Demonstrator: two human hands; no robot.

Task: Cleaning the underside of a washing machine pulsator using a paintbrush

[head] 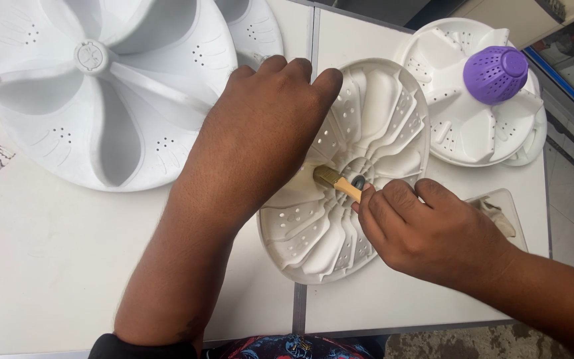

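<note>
Brushing the centre of the ribbed white disc (367, 133) is the work in hand, and doing it well seems to depend mostly on a steady disc and short strokes. The left hand (260, 126) lies spread across the disc's nine o'clock side, fingers pressing its rim rather than closing round anything; that flat hold looks right, since the disc sits tilted over the seam of the bench (48, 266) and would likely rock otherwise. The right hand (426, 229) is clenched around the wooden handle of a small brush (337, 181), whose bristles touch the hub at the middle of the disc. Working from the hub outward along each groove, and into the rows of small holes, would probably lift the most dirt; a light grip near the bristles gives better control.

At ten o'clock lies a larger white disc (101, 86) with smooth blades. At two o'clock a third white disc (463, 126) carries a purple perforated cap (495, 73). Just beside the right hand, at three o'clock, a small tray (506, 209) is partly hidden.
</note>
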